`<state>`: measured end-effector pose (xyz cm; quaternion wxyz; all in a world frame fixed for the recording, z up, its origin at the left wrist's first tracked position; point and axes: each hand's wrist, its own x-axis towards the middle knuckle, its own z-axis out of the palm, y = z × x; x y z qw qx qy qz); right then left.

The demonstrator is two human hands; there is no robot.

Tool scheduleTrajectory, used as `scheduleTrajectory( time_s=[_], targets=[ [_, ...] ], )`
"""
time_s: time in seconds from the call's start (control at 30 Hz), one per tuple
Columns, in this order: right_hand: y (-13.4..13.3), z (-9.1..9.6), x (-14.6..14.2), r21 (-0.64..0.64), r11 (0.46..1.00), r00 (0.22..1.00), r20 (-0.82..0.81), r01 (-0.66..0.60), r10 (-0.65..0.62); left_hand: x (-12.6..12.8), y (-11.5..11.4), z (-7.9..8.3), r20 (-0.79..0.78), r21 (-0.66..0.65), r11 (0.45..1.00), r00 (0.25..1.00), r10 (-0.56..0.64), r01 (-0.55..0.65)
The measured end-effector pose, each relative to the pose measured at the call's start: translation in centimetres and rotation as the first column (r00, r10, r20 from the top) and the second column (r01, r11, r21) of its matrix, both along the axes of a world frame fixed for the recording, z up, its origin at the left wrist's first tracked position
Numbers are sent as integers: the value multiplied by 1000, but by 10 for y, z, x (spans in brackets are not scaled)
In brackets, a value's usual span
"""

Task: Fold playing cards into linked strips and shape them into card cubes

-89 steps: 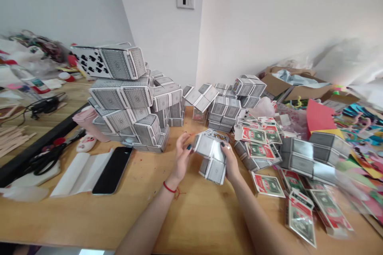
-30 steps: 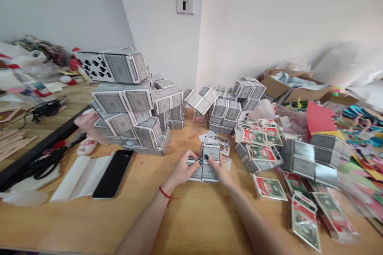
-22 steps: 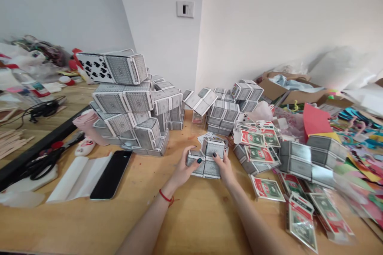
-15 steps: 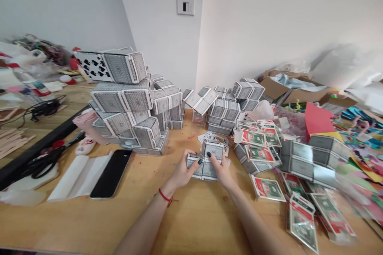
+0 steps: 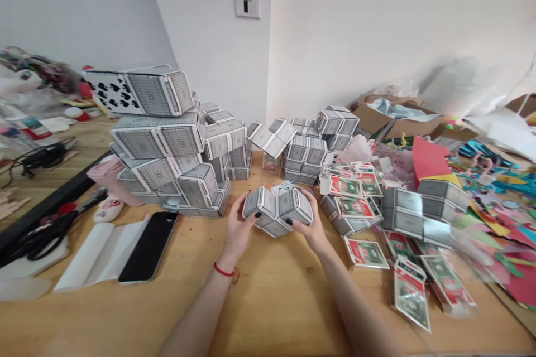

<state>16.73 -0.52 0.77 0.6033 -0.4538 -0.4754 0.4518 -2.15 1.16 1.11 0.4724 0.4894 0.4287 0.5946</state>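
Left hand and right hand hold 1 card block; underside unclear.

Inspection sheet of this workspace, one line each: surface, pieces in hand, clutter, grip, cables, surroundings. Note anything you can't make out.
Surface: wooden table, marked with small specks.
Pieces: folded-card piece in hand; whether it touches the table is unclear. Card-block stack stands to the left.
Clutter: phone and scissors at left; red-and-green card boxes and red paper at right.
Grip: left hand and right hand hold opposite sides of the piece.
Cables: black cable bunched far left, apart from both hands; its ends can't be made out.
Surroundings: pale wall; wall plate; open carton back right.
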Motion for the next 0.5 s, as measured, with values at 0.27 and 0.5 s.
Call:
scheduleTrajectory(
  time_s=[0.27,0.5],
  targets=[
    [-3,-3,-19,-109,991,944,314,-73,104,10,-5,-9,-100,-5,997,992,80,-81],
    [-5,-8,-26,-64,997,931,359,-40,60,6,-5,-15,-213,10,999,976,40,-39]
  ],
)
